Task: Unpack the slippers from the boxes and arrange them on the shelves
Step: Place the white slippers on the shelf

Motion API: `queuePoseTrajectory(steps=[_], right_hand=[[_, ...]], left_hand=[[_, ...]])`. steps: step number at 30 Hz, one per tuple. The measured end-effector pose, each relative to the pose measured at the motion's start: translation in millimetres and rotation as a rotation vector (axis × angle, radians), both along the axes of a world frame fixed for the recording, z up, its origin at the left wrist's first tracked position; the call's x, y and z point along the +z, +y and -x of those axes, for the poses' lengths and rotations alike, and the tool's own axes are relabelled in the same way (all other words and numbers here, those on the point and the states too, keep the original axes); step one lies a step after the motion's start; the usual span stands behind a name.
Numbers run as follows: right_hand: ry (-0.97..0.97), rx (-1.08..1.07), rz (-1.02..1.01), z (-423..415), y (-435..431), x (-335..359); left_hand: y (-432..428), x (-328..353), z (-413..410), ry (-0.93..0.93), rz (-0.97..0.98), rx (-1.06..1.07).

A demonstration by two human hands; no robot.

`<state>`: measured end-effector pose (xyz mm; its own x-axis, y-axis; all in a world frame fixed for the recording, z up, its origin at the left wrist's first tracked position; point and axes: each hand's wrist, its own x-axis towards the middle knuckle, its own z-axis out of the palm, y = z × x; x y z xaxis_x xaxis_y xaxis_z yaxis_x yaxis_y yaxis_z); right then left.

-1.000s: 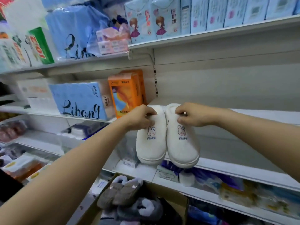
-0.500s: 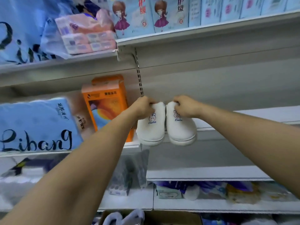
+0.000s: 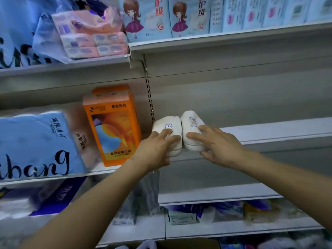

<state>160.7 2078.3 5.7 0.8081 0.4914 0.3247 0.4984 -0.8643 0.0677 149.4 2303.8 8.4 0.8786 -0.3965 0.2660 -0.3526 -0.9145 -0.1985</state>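
Two white fluffy slippers with small bunny marks lie side by side on the grey middle shelf (image 3: 269, 130), toes toward the back wall. The heels of the left slipper (image 3: 167, 123) and the right slipper (image 3: 192, 121) hang slightly over the shelf's front edge. My left hand (image 3: 154, 150) rests on the left slipper's heel end with straight fingers on top. My right hand (image 3: 217, 146) lies spread over the right slipper's heel end, thumb lower at the edge.
An orange box (image 3: 111, 126) stands just left of the slippers, beside a blue Libang paper pack (image 3: 36, 144). Pink tissue packs (image 3: 89, 36) and light blue packs (image 3: 197, 15) fill the top shelf. A cardboard box rim (image 3: 179, 244) shows at the bottom.
Both hands lifted the hanging pair up and forward and laid it flat on the middle shelf. The pinching fingers have straightened and now lie on top of the slippers.
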Motion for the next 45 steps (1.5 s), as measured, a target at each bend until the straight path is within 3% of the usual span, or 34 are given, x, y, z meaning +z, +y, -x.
queuePoseTrajectory(steps=[11,14,16,20,24,28,33,45], right_hand=[[0.103,-0.079,-0.018,-72,24,0],[0.177,-0.082,-0.067,-67,16,-1],[0.168,-0.078,-0.157,-54,4,5],[-0.056,-0.114,-0.302,-11,-37,18],[-0.239,-0.141,-0.392,41,-93,19],[-0.337,-0.217,-0.358,99,-163,18],[-0.384,-0.344,-0.319,182,-268,14],[-0.239,-0.701,-0.190,348,-539,-30]], left_hand=[[-3,10,-75,0.157,0.014,0.072],[-1,14,-75,0.239,0.095,0.077],[-5,21,-65,0.192,0.179,0.070],[-39,32,-25,-0.109,0.306,-0.005],[-94,31,18,-0.258,0.442,-0.131],[-157,20,60,-0.325,0.466,-0.255],[-259,8,111,-0.241,0.525,-0.341],[-560,-51,210,0.018,0.546,-0.593]])
